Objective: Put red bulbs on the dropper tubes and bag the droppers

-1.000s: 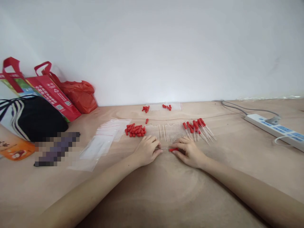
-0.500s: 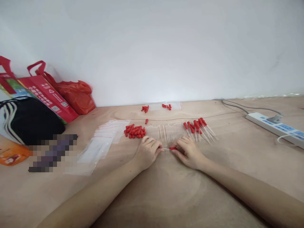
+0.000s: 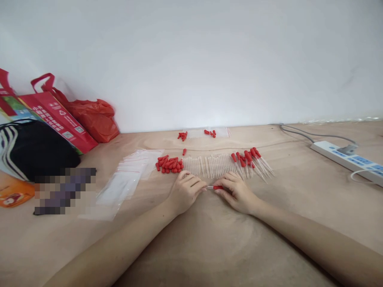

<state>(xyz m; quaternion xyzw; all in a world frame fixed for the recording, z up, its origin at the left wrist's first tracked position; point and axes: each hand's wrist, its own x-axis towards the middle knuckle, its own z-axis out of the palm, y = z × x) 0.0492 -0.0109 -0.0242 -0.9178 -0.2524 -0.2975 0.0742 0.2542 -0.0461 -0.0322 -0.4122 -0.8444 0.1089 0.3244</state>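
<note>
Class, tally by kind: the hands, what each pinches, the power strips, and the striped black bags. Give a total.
Left hand and right hand: 2
Clear tube: 1
Red bulb: 1
Power strip: 1
Striped black bag: 1
Total: 6

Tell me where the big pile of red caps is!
In the head view, the pile lies left of centre, just beyond the left hand, left of the tubes.

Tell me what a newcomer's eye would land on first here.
Probably the heap of red bulbs, bright at the left end of a row of thin clear tubes. Just nearer than that row, the left hand holds a single tube pointing at a red bulb in the right hand. The shiny red plastic bag at the back left also stands out.
</note>
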